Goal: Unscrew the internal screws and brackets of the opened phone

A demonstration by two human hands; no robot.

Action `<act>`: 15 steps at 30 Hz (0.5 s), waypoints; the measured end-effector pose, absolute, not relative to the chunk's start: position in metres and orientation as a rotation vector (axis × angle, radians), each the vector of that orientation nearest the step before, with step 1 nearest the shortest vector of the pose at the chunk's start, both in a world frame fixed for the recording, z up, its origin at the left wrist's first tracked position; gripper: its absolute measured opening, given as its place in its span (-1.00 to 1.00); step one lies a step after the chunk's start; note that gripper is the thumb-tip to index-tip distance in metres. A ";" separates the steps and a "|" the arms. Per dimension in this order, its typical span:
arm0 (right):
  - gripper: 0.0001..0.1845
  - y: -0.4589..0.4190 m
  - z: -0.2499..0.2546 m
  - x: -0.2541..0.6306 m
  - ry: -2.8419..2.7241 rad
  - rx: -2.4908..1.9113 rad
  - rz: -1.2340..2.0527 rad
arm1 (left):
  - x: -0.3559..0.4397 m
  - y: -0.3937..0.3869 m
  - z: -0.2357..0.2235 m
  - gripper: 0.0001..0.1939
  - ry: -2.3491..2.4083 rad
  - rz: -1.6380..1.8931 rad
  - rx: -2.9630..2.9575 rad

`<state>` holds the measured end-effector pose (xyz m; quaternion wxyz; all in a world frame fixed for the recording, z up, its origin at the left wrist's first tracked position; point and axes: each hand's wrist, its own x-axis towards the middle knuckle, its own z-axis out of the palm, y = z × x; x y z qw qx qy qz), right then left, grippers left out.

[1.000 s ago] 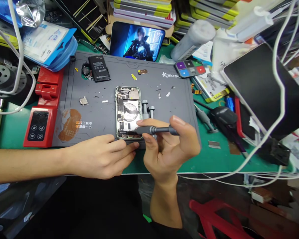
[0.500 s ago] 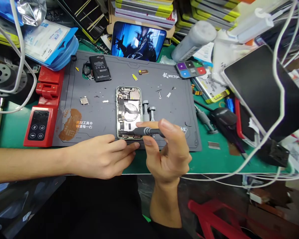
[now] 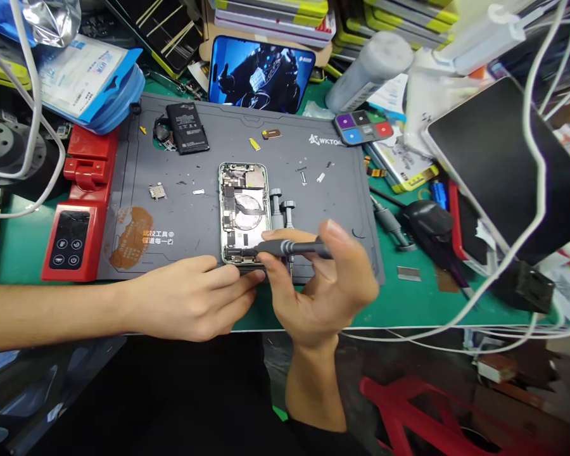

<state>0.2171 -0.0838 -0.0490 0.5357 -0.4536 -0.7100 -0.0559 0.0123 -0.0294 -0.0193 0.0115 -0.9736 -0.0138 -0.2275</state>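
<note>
Phone repair bench, workshop type. Giveaways: opened phone [image 3: 245, 218] mid-frame with internals exposed, grey driver [image 3: 281, 247] at its lower end, loose battery [image 3: 187, 128] up and left of it, small metal parts [image 3: 158, 190] scattered on a printed grey work mat [image 3: 197, 225]. More drivers [image 3: 276, 214] just right of the phone. Red unit [image 3: 69, 240] with button icons at left. Green benchtop [image 3: 19, 253] crowded: yellow-edged boxes [image 3: 275, 16] stacked up top, white cables [image 3: 541, 164] looping down the right. Shop or back room: can't tell.
</note>
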 end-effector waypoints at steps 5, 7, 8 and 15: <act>-0.27 -0.084 -0.047 0.219 -1.545 -1.061 -0.126 | 0.012 -0.029 -0.019 -0.67 -0.014 -0.686 -3.027; -0.24 -0.086 -0.047 0.220 -1.576 -1.080 -0.081 | 0.011 -0.028 -0.019 -0.69 -0.013 -0.674 -3.026; -0.24 -0.087 -0.047 0.220 -1.589 -1.087 -0.059 | 0.011 -0.028 -0.019 -0.70 -0.013 -0.675 -3.027; -0.25 -0.088 -0.047 0.217 -1.635 -1.056 -0.062 | 0.011 -0.028 -0.018 -0.72 -0.018 -0.678 -3.042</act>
